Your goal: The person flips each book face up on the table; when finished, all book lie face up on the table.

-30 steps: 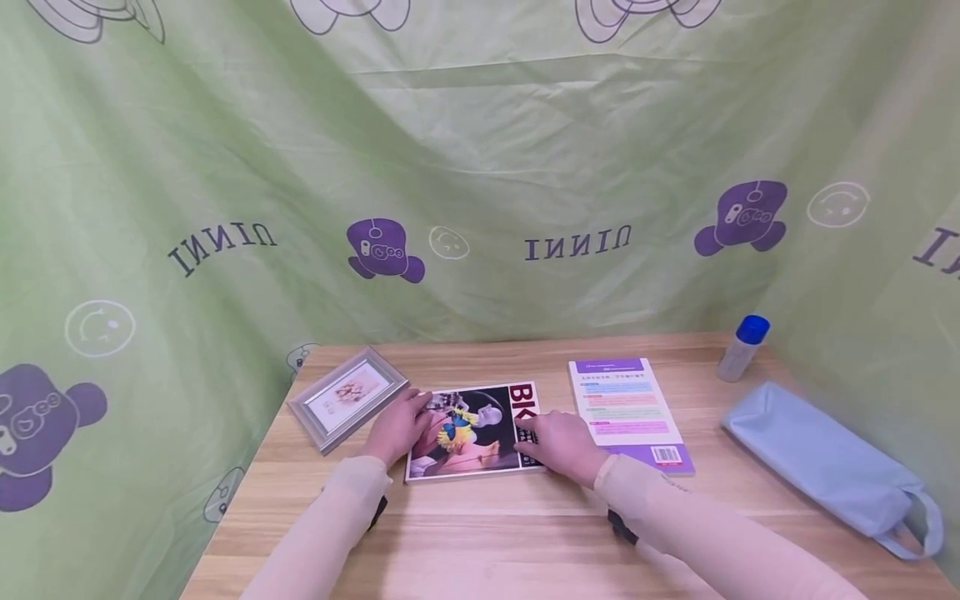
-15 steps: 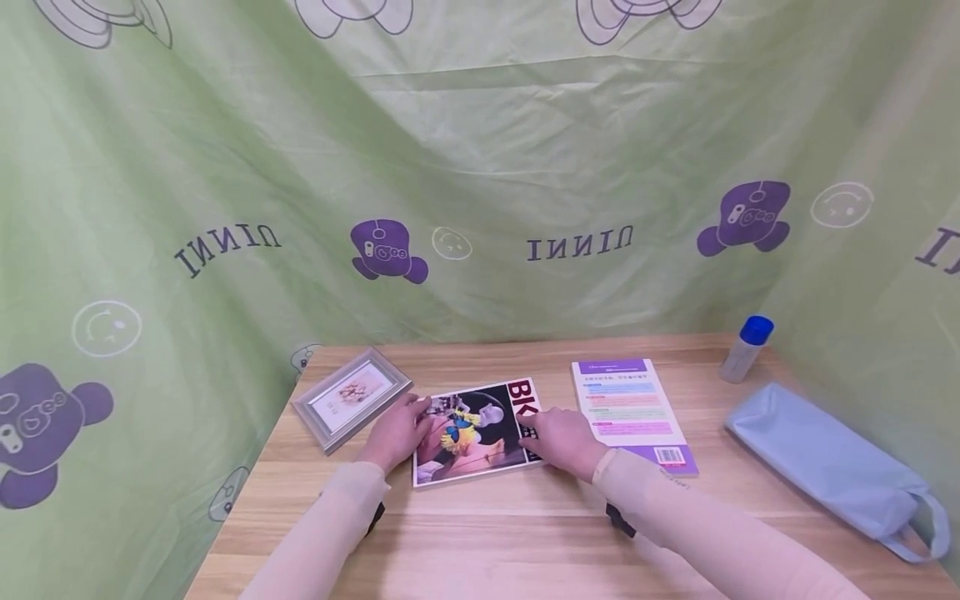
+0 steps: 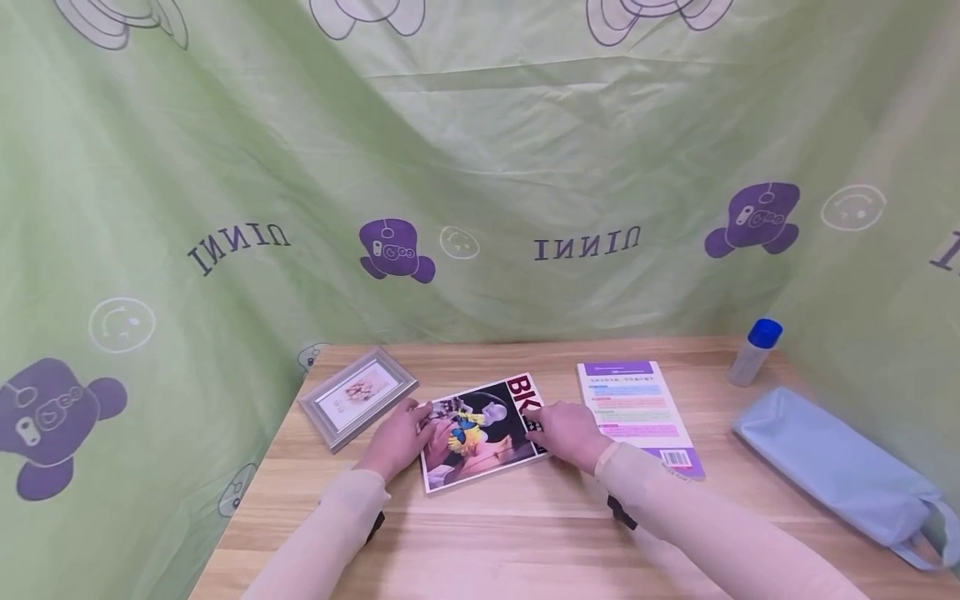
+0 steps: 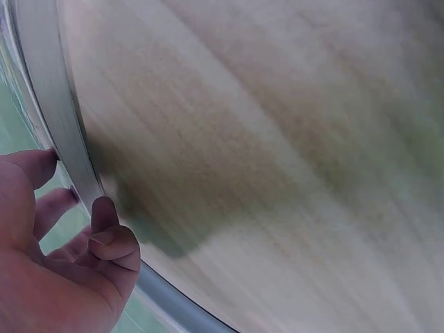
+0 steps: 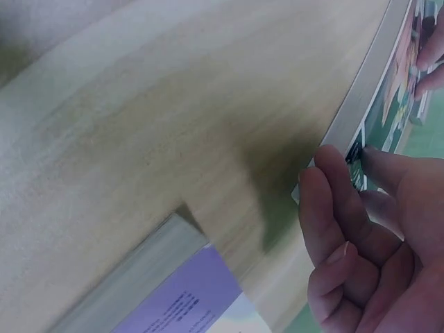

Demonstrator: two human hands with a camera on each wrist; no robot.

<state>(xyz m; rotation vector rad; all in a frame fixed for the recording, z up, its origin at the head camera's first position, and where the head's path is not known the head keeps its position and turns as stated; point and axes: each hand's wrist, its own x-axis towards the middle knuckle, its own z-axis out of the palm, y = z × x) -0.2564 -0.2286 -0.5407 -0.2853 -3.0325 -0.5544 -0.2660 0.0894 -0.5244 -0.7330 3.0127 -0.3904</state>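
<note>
In the head view a thick book [image 3: 480, 433] with a dark, colourful cover and large red letters lies turned slightly on the wooden table. My left hand [image 3: 396, 440] grips its left edge, fingers and thumb on that side. Its right edge is pinched by my right hand [image 3: 566, 433], which covers part of the lettering. The left wrist view has the pale page edge of the book [image 4: 52, 83] against my left fingertips [image 4: 104, 211]. From the right wrist, the book's edge [image 5: 361, 90] sits between my thumb and fingers.
A silver picture frame [image 3: 322, 417] lies left of the book. To the right are a white and purple book [image 3: 637, 408], a bottle with a blue cap [image 3: 753, 354] and a light blue pouch [image 3: 832, 467]. A green patterned curtain [image 3: 480, 167] hangs behind the wooden table [image 3: 480, 550].
The book has turned counterclockwise between both hands, its right side moving away and its lower left corner nearer. Both hands have stayed on its edges. The whole head view has shifted slightly.
</note>
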